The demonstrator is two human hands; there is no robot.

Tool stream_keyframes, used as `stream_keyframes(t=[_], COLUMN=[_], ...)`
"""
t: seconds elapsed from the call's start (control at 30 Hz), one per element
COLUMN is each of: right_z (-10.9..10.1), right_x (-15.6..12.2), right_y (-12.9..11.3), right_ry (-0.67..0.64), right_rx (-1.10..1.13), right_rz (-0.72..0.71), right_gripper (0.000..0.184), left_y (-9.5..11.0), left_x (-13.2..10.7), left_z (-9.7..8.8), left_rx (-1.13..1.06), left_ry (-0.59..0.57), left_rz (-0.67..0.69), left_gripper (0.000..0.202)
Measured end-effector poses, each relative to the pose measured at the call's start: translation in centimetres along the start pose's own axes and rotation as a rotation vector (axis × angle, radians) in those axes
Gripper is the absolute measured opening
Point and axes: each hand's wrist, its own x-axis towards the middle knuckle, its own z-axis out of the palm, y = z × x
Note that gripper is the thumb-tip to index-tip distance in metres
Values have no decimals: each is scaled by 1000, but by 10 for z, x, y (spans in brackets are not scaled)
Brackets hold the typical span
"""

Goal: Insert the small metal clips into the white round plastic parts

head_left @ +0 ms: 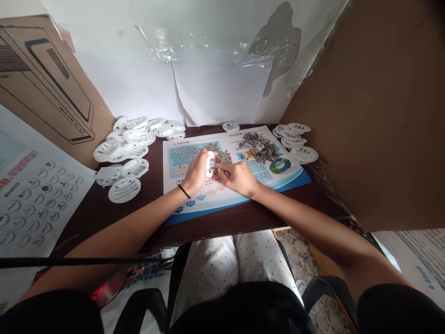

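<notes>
My left hand [195, 172] is closed around a white round plastic disc [210, 163], held on edge above a printed paper sheet [278, 178] on the dark table [114, 211]. My right hand [237, 177] is pinched against the disc's right side; what its fingertips hold is too small to make out. Just behind the hands lies a small heap of grey metal bits [219, 152]. A larger heap of the same bits [260, 146] sits further right on the sheet.
Several white discs are piled at the table's left [125, 148] and a smaller stack at the back right [295, 137]. Cardboard panels stand on the left [45, 79] and right [375, 111]. A white wall with taped plastic rises behind. More discs lie on the floor [302, 264].
</notes>
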Motion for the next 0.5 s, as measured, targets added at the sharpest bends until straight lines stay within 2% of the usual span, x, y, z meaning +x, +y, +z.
stream_keyframes(t=[0.5], right_z=[-2], right_x=[0], right_y=[-1], right_ry=[-47], right_rx=[-64], right_rz=[26], right_gripper=[27], left_y=[-8], left_x=[-2], left_z=[1], left_rx=[173], left_ry=[56], left_rz=[121], left_gripper=[43])
